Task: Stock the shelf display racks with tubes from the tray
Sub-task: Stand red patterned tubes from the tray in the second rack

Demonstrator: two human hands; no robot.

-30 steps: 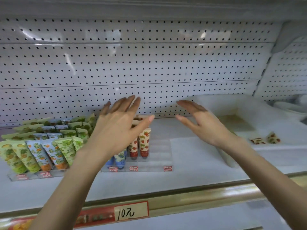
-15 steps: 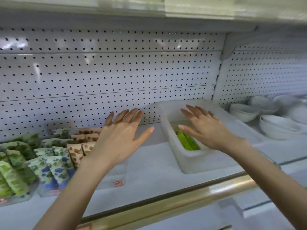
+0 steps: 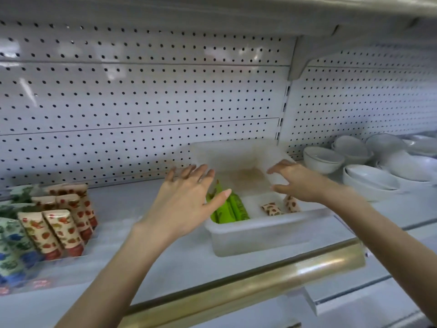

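A translucent white tray (image 3: 260, 233) stands on the shelf at centre right. Inside lie green tubes (image 3: 233, 208) on the left and two strawberry-patterned tubes (image 3: 272, 209) on the right. My left hand (image 3: 186, 202) hovers over the tray's left rim with fingers spread, holding nothing. My right hand (image 3: 298, 181) hangs over the tray's right side, fingers loosely extended, empty too. At the far left a clear display rack (image 3: 40, 284) holds rows of upright tubes: strawberry-patterned ones (image 3: 56, 230) and blue-flowered ones (image 3: 14, 247).
White bowls (image 3: 369, 176) are stacked on the shelf to the right of the tray. A perforated white back panel (image 3: 142, 102) runs behind everything. A brass-coloured rail (image 3: 260, 278) lines the shelf's front edge. Bare shelf lies between rack and tray.
The view has swung right, from the display rack to the tray. Both hands have moved right with it and now hover over the tray, still empty.
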